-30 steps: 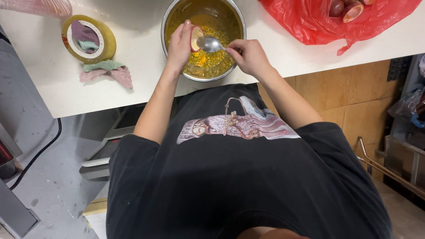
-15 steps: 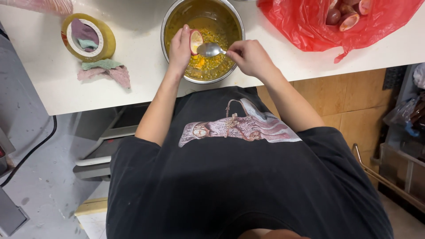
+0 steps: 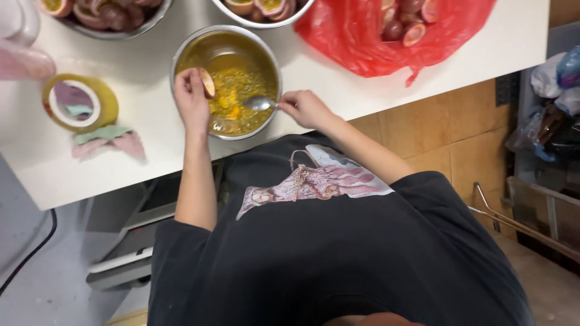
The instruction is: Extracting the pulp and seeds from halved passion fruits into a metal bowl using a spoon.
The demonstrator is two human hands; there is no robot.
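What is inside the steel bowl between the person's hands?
The steel bowl holds yellow-orange seedy pulp, with the spoon bowl resting in it. The pulp hides the bowl's bottom.

The metal bowl (image 3: 226,81) of pulp sits on the white table (image 3: 374,90) straight in front of the person. The left hand (image 3: 191,96) holds a fruit half (image 3: 207,82) over the bowl's left rim; the right hand (image 3: 307,108), at its right edge, holds a spoon (image 3: 258,103) reaching into the pulp. A tape roll (image 3: 80,102) lies left of the bowl, a cloth (image 3: 109,142) just beneath it. A bag (image 3: 393,30) of fruit halves lies to the right, and 2 more bowls (image 3: 103,15) stand behind.
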